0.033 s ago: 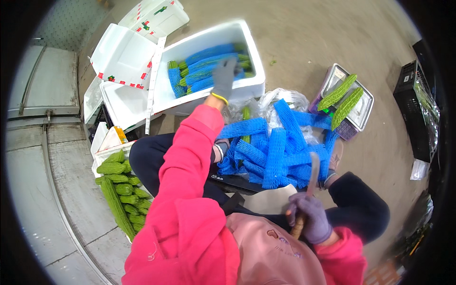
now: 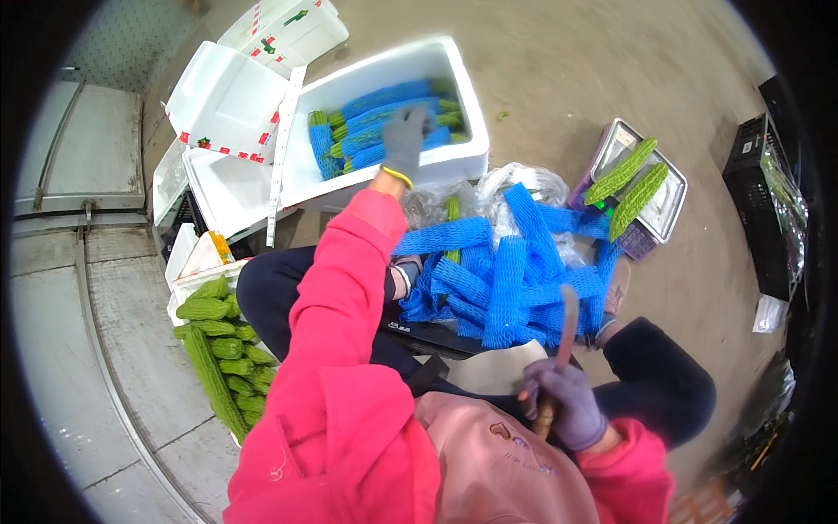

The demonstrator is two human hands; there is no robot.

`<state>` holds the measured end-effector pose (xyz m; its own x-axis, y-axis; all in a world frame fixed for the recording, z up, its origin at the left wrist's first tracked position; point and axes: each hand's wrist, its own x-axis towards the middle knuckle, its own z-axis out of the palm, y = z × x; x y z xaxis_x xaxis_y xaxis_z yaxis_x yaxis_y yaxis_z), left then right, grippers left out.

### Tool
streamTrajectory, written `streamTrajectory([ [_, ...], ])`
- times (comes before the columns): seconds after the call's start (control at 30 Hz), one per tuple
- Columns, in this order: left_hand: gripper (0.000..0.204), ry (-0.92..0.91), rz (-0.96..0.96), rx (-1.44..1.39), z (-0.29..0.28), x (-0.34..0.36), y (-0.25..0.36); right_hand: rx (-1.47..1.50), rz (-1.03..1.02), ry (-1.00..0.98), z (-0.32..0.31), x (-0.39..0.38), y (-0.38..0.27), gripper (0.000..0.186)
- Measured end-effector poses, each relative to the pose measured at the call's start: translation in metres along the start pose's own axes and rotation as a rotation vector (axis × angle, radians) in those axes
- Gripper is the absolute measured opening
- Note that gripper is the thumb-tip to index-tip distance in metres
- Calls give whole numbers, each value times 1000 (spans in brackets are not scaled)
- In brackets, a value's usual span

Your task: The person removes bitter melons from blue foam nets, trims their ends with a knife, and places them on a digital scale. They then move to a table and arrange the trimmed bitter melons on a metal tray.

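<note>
Both of my gloved hands, left hand [image 2: 406, 140] and right hand [image 2: 566, 403], have shifted slightly left since the earlier frame. Netted gourds [image 2: 377, 96] lie side by side in the white foam box [image 2: 472, 103], from its left edge to its right. Bare gourds [image 2: 229, 349] fill a foam container [image 2: 186, 286]; 2 loose gourds [image 2: 640, 202] rest on a metal tray [image 2: 672, 203]. My left arm reaches forward, hand over the netted gourds toward the box's near edge; blur hides whether its fingers grip. My right fingers clamp the knife [image 2: 568, 327] by its handle.
</note>
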<state>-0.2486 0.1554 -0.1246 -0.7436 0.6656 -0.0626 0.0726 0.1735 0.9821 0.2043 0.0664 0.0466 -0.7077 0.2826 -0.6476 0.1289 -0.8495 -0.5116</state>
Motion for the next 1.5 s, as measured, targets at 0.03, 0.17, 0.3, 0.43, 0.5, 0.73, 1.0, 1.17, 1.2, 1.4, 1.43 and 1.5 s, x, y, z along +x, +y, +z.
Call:
streamTrajectory([
  [0.03,28,53,-2,21,-12,10,-13,-10,58,-28,1,1,5,31],
  [0.17,40,96,-109,372,-76,44,-65,-21,185,-116,2,10,19,32],
  [0.3,44,40,-110,767,-127,58,-94,12,222,-73,2,18,17,33],
  [0.43,46,110,-229,1061,-138,66,-91,42,330,-28,5,25,13,31],
  [0.5,48,125,-350,1209,-143,65,-82,-40,367,-5,6,30,11,31],
  [0.73,51,-15,-413,1326,-162,77,-89,-264,438,68,9,43,12,31],
  [1.0,56,188,-398,1018,-171,97,-110,9,427,150,8,54,9,31],
  [1.17,49,121,-364,1381,-153,98,-101,31,458,173,6,60,11,29],
  [1.2,46,101,-350,1419,-150,99,-99,25,458,178,7,61,11,29],
  [1.4,43,-3,-90,1770,-149,111,-91,64,535,259,12,68,5,28],
  [1.43,43,-98,-122,1819,-151,122,-90,-17,503,208,13,70,3,28],
  [1.5,43,-229,-192,1812,-151,138,-94,-163,506,201,12,72,1,28],
])
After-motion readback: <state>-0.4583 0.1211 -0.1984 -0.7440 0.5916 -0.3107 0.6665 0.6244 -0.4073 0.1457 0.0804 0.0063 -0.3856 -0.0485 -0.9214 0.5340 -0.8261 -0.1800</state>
